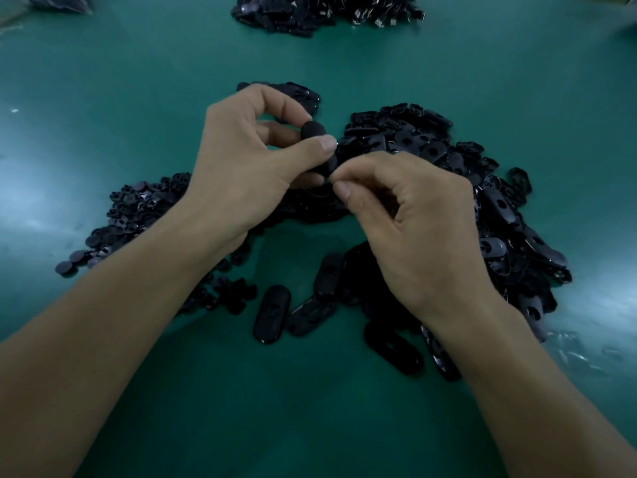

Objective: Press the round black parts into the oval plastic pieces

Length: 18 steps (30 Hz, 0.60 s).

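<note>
**Inspector A:** What do we record for the surface and the room?

**Inspector B:** We note a flat teal-green table (103, 98), matt, with pale glare patches towards its edges. We see nothing of the room beyond it. A crumpled clear bag (51, 1) lies at the far left corner.

**Inspector A:** And the stock?

**Inspector B:** We find it all black plastic. A heap of round black parts (138, 208), small discs, lies left of centre, partly hidden by the left forearm. A larger heap of oval pieces (448, 160), flat with rounded ends and an opening showing in several, lies to the right. A few loose ovals (272, 319), glossy, lie near, between the forearms. A far pile (310, 12) with glinting metal bits sits at the top edge.

**Inspector A:** The hands?

**Inspector B:** The left hand (241, 167) grips one oval plastic piece (315, 132) between thumb and fingers, raised above the heaps, with its dull, rounded upper end showing. The right hand (413, 229) has its fingers curled, with thumb and forefinger tips drawn together at that piece's lower end. We cannot tell what, if anything, they pinch.
</note>
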Each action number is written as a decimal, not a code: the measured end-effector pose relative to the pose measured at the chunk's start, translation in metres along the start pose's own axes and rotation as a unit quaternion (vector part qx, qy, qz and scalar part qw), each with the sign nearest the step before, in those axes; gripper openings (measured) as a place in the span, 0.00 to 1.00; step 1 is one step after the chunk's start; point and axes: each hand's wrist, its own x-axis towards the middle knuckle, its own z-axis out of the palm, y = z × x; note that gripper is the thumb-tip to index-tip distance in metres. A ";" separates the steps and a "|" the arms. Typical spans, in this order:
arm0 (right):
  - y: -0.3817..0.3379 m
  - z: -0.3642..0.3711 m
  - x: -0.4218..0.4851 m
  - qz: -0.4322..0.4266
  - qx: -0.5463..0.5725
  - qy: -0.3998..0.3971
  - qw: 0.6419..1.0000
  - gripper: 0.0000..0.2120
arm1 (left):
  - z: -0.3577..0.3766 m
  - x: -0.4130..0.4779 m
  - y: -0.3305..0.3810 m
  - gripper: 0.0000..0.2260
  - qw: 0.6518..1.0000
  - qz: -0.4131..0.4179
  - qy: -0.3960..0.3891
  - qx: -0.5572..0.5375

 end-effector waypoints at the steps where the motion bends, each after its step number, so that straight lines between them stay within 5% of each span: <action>1: 0.001 0.000 0.000 0.002 0.012 0.010 1.000 0.05 | 0.000 0.000 0.000 0.12 1.000 -0.001 0.002 -0.001; 6: 0.003 0.000 0.002 0.060 0.103 0.029 0.992 0.07 | 0.002 -0.002 0.004 0.06 1.000 -0.001 0.007 0.025; 11: 0.003 -0.002 0.004 0.106 0.193 0.050 0.974 0.06 | 0.006 -0.006 0.008 0.01 0.995 -0.060 -0.016 -0.082; 18: 0.009 -0.005 0.005 0.143 0.238 0.063 0.959 0.09 | 0.009 -0.008 0.011 0.04 0.985 -0.104 -0.015 -0.136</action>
